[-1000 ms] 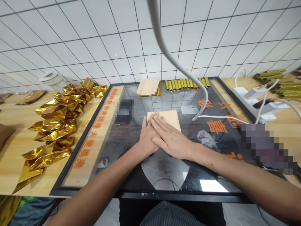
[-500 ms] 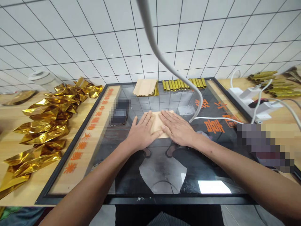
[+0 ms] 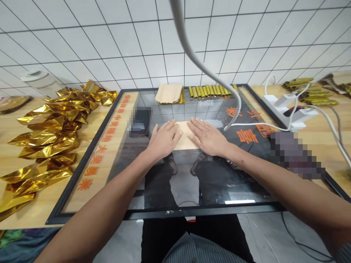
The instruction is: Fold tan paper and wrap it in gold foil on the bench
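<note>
A small tan sheet of paper point(image 3: 184, 136) lies flat on the black-framed glass board point(image 3: 186, 175). My left hand point(image 3: 165, 137) rests on its left edge with the fingers stretched forward. On the opposite side my right hand point(image 3: 207, 136) lies palm down over the paper's right part, fingers extended and thumb pointing inward. Both hands hold nothing, and the paper's middle shows between them. Behind them, at the board's back edge, sit a stack of tan and gold sheets point(image 3: 168, 94) and a row of rolled gold paper tubes point(image 3: 210, 91).
Folded gold foil pieces point(image 3: 55, 128) heap along the left. A phone point(image 3: 140, 122) lies on the board. A white cable point(image 3: 200, 62) hangs down in front, close to my right hand. At right are a power strip point(image 3: 285, 109) and more gold rolls point(image 3: 315, 93).
My hands have spread slightly apart over the paper, the left one shifting toward the left edge, so more of the sheet's middle shows. The camera view has tilted a little downward.
</note>
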### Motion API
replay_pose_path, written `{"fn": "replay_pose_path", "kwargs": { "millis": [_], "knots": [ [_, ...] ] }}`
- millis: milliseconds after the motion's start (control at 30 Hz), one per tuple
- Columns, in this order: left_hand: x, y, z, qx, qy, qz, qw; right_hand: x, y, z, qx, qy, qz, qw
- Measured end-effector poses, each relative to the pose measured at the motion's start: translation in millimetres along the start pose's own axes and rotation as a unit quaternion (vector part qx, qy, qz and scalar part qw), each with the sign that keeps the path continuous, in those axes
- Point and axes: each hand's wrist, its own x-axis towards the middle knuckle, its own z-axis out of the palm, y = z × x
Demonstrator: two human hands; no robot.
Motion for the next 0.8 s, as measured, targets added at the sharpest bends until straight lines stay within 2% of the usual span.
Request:
{"fn": "replay_pose_path", "kwargs": {
  "millis": [133, 267, 367, 533, 800],
  "knots": [
    [7, 3, 2.7, -0.007, 0.051, 0.019, 0.998, 0, 1, 1, -0.006, 0.009, -0.005, 1.0],
    [8, 8, 10.8, -0.008, 0.009, 0.063, 0.998, 0, 5, 6, -0.017, 0.024, -0.018, 0.999],
    [6, 12, 14.9, 0.011, -0.014, 0.065, 0.998, 0, 9, 9, -0.018, 0.029, -0.029, 0.999],
    [3, 16, 15.4, 0.018, -0.005, 0.045, 0.999, -1, 10, 8, -0.015, 0.034, -0.025, 0.999],
    [3, 16, 13.7, 0.023, -0.005, 0.053, 0.998, -2, 3, 2, -0.016, 0.027, -0.016, 0.999]
  ]
}}
